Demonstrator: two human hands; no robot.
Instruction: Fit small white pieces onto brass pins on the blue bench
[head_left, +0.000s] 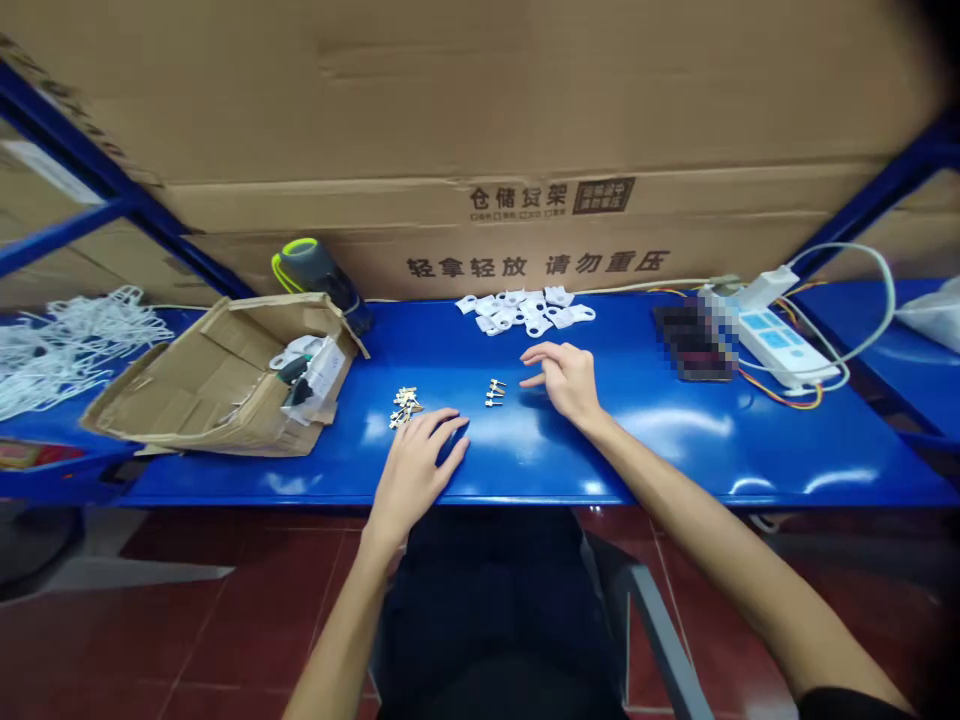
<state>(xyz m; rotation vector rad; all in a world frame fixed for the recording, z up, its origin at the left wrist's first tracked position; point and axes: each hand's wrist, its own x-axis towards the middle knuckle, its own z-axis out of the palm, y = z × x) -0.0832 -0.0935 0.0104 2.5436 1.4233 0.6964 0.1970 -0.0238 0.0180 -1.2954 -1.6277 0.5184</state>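
Note:
My left hand [416, 465] rests low over the blue tabletop, its fingers curved and apart. Just beyond its fingertips lies a small heap of brass-coloured pin-like metal pieces [405, 405]. Between its thumb and forefinger is a dark patch that looks like shadow. To the right, several similar pins [495, 392] with thin shafts lie in a loose column. My right hand [566, 385] is beside them with fingers parted, pointing left, and nothing visible in its grip. Farther back is a spread of white flat tabs with round holes [525, 310].
On the left stands an open cardboard box [202, 390] with bagged items, next to a dark cylinder with a yellow-green loop [319, 275]. A white power strip [784, 345] with cables and a blurred dark device [694, 345] sit right. Cardboard [337, 220] walls the back; white wire pieces [67, 340] lie far left.

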